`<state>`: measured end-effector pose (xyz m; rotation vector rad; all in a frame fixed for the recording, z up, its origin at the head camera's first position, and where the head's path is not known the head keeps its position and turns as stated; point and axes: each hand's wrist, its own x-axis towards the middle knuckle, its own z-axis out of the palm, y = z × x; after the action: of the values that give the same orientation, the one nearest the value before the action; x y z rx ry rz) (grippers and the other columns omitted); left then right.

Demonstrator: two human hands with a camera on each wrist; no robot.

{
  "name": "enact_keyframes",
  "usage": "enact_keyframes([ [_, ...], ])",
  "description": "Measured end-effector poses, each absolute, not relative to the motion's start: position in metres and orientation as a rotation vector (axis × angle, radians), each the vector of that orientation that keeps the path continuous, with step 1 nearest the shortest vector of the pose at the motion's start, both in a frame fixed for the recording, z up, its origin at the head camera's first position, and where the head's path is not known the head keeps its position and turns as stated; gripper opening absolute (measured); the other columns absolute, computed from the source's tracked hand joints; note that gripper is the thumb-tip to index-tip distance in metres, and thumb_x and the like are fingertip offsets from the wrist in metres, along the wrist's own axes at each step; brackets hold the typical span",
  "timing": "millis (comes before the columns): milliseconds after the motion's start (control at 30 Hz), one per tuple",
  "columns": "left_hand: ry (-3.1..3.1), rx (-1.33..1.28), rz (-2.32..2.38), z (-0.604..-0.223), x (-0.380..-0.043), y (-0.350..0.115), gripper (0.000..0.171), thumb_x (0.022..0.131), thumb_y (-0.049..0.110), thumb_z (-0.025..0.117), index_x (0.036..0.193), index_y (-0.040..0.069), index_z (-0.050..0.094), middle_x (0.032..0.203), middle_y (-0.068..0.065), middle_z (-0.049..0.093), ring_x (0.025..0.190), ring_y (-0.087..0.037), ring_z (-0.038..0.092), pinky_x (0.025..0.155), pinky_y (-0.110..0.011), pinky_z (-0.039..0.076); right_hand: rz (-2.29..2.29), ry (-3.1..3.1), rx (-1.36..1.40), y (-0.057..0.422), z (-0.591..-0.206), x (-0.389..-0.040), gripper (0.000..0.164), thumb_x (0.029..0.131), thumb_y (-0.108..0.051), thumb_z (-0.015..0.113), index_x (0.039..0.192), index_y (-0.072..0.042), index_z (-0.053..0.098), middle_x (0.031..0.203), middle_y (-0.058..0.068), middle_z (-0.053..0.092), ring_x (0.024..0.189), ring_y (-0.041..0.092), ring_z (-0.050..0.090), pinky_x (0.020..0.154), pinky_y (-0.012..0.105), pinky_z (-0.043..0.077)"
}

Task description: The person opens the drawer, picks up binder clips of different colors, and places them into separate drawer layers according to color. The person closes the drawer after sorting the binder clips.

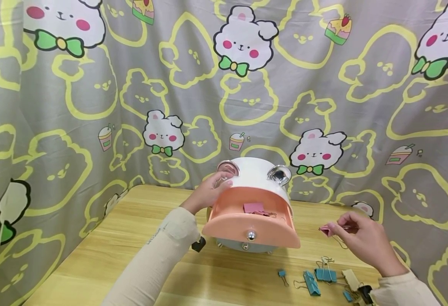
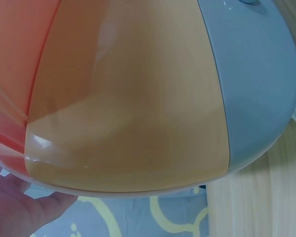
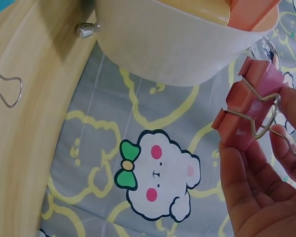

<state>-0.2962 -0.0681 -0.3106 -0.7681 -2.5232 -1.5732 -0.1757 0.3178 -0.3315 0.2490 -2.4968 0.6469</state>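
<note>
My right hand (image 1: pixel 369 240) pinches a large pink binder clip (image 3: pixel 254 98) by its body, with its wire handles showing in the right wrist view. This hand is to the right of a rounded animal-shaped drawer box (image 1: pixel 252 170) with silvery ears. The box's top coral drawer (image 1: pixel 227 225) is pulled out, and pink binder clips (image 1: pixel 255 208) lie inside. My left hand (image 1: pixel 206 193) rests against the box's upper left side by the ear, fingers extended along it. In the left wrist view, part of that hand shows beside the box's rim.
Teal binder clips (image 1: pixel 311 283) lie on the wooden table (image 1: pixel 216 280) at the front right, among cream clips (image 1: pixel 350 279) and a black clip (image 1: pixel 365 293). A patterned curtain (image 1: pixel 197 85) hangs behind and beside the table.
</note>
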Motion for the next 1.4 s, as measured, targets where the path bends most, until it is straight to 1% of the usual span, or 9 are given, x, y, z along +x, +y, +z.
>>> enact_keyframes([
  [133,-2.522,-0.763,-1.578,-0.311,-0.296,-0.069,0.037,0.099,0.031,0.056,0.129,0.01,0.056,0.136,-0.012,0.05,0.122,-0.029,0.047,0.098,-0.047,0.043,0.656,-2.497,0.264,0.316,-0.33,-0.177,0.02,0.086,-0.029,0.076,0.078,-0.018,0.06,0.074,-0.006,0.062,0.065,0.002,0.06,0.056,0.027,0.045],
  [300,-2.531,-0.771,-1.586,-0.31,-0.297,-0.069,0.037,0.098,0.034,0.056,0.128,0.012,0.056,0.133,-0.011,0.052,0.117,-0.029,0.051,0.089,-0.043,0.049,0.659,-2.464,0.284,0.315,-0.33,-0.177,0.02,0.085,-0.027,0.077,0.077,-0.018,0.06,0.074,-0.007,0.061,0.066,0.0,0.059,0.056,0.026,0.046],
  [500,-2.545,-0.749,-1.576,-0.31,-0.295,-0.068,0.037,0.098,0.035,0.056,0.128,0.013,0.057,0.133,-0.011,0.052,0.116,-0.029,0.051,0.089,-0.043,0.049,0.646,-2.425,0.299,0.311,-0.327,-0.177,0.02,0.084,-0.025,0.077,0.077,-0.018,0.06,0.073,-0.006,0.061,0.066,-0.001,0.058,0.057,0.025,0.047],
  [633,-2.552,-0.738,-1.58,-0.31,-0.295,-0.068,0.037,0.098,0.036,0.057,0.127,0.014,0.057,0.133,-0.01,0.052,0.114,-0.029,0.052,0.087,-0.042,0.051,0.651,-2.41,0.305,0.308,-0.324,-0.175,0.02,0.083,-0.024,0.078,0.076,-0.018,0.061,0.073,-0.007,0.061,0.066,-0.001,0.058,0.057,0.023,0.047],
  [800,-2.558,-0.735,-1.573,-0.309,-0.294,-0.068,0.037,0.097,0.037,0.057,0.127,0.015,0.057,0.133,-0.009,0.052,0.115,-0.029,0.052,0.088,-0.044,0.05,0.654,-2.403,0.326,0.303,-0.319,-0.175,0.019,0.083,-0.023,0.078,0.076,-0.018,0.061,0.073,-0.008,0.062,0.066,0.001,0.06,0.057,0.024,0.047],
  [967,-2.541,-0.74,-1.575,-0.311,-0.295,-0.069,0.038,0.098,0.035,0.057,0.129,0.013,0.057,0.136,-0.01,0.05,0.121,-0.029,0.048,0.097,-0.047,0.044,0.66,-2.387,0.348,0.296,-0.313,-0.175,0.02,0.083,-0.024,0.079,0.075,-0.021,0.061,0.072,-0.011,0.064,0.067,0.001,0.061,0.059,0.025,0.045],
  [1033,-2.534,-0.74,-1.577,-0.312,-0.295,-0.069,0.038,0.098,0.034,0.057,0.129,0.012,0.057,0.137,-0.011,0.049,0.124,-0.029,0.047,0.1,-0.048,0.041,0.659,-2.364,0.371,0.294,-0.311,-0.175,0.021,0.082,-0.022,0.08,0.075,-0.021,0.061,0.07,-0.012,0.063,0.066,0.001,0.061,0.059,0.024,0.044],
  [1200,-2.524,-0.748,-1.593,-0.313,-0.296,-0.069,0.039,0.098,0.035,0.057,0.13,0.011,0.057,0.138,-0.012,0.049,0.124,-0.03,0.046,0.1,-0.049,0.041,0.67,-2.329,0.407,0.289,-0.307,-0.176,0.023,0.08,-0.019,0.081,0.074,-0.021,0.059,0.068,-0.012,0.064,0.064,-0.001,0.061,0.057,0.017,0.042],
  [1400,-2.517,-0.763,-1.602,-0.313,-0.297,-0.069,0.038,0.098,0.034,0.057,0.129,0.011,0.057,0.137,-0.012,0.05,0.122,-0.029,0.048,0.098,-0.047,0.043,0.697,-2.339,0.383,0.286,-0.305,-0.177,0.022,0.08,-0.019,0.081,0.075,-0.016,0.06,0.073,-0.008,0.065,0.063,0.001,0.062,0.054,0.018,0.044],
])
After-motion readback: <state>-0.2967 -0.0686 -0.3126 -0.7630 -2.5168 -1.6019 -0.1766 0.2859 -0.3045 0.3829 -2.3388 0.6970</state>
